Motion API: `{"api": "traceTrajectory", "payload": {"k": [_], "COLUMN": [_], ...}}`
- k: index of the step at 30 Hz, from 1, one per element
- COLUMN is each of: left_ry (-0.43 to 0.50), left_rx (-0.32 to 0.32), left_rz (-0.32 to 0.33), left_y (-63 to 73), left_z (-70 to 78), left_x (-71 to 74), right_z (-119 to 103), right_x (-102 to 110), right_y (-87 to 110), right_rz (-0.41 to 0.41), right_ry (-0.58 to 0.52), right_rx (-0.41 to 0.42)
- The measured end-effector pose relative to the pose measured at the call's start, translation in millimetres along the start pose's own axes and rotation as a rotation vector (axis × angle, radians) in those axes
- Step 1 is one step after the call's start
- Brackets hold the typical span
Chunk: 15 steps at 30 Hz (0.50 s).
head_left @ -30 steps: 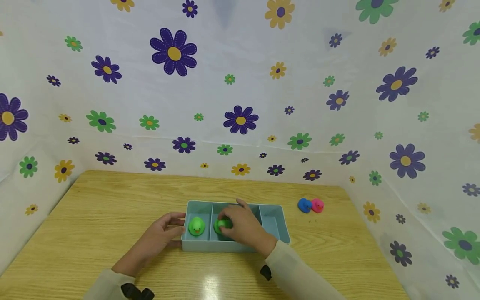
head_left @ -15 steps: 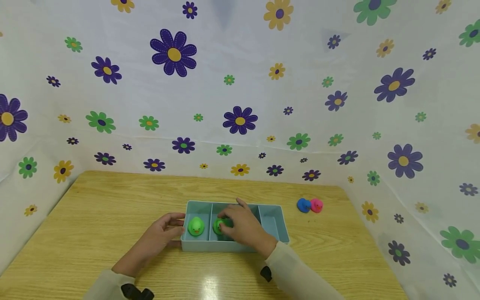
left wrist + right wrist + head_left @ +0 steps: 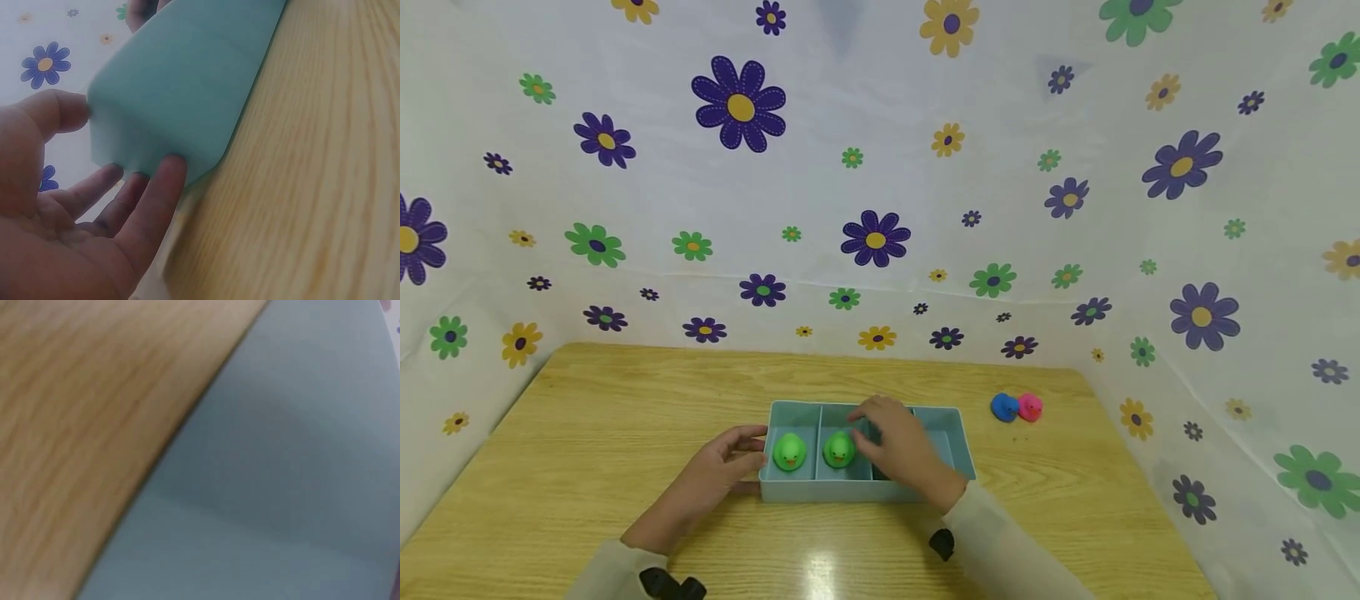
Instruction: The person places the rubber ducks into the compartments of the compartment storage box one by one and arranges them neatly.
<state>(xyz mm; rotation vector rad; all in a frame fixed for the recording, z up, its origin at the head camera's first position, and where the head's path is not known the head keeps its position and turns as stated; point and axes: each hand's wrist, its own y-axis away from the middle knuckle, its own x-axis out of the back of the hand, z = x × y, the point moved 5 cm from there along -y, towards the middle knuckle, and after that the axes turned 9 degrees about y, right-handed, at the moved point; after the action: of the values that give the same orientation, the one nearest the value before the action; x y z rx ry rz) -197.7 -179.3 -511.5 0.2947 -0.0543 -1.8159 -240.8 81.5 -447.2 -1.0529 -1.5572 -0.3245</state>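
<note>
A pale blue-green divided box [image 3: 820, 492] lies lengthwise on the table, split into several compartments. One green rubber duck [image 3: 789, 452] sits in the leftmost compartment; a second green rubber duck [image 3: 838, 451] is in the one beside it. My left hand [image 3: 724, 467] touches the box's left end with extended fingers, and in the left wrist view its thumb meets the rim. Over the box, just right of the second duck, is my right hand [image 3: 898, 442], holding nothing, its thumb and fingers apart. It partly hides the compartments beneath. The right wrist view shows mainly the box's outer wall [image 3: 281, 456].
A blue rubber duck [image 3: 1004, 407] and a pink rubber duck [image 3: 1030, 407] stand side by side at the back right of the wooden table [image 3: 647, 400]. A white flower-patterned sheet [image 3: 820, 183] encloses the table's back and sides.
My right hand has let go of the second green duck and moved slightly right, so the duck now shows fully in its compartment. The left hand stays at the box's end.
</note>
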Motion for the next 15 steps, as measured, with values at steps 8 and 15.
{"api": "traceTrajectory", "payload": {"k": [8,15], "left_ry": [-0.007,-0.016], "left_rx": [-0.004,-0.01], "left_rz": [0.003,0.007], "left_y": [0.2,-0.2], "left_z": [0.8,1.0], "left_x": [0.3,0.0], "right_z": [18,45], "right_x": [22,39], "right_y": [3.3,13.5], "right_rz": [0.022,0.028], "right_ry": [-0.022,-0.023], "right_rx": [-0.029,-0.136]}}
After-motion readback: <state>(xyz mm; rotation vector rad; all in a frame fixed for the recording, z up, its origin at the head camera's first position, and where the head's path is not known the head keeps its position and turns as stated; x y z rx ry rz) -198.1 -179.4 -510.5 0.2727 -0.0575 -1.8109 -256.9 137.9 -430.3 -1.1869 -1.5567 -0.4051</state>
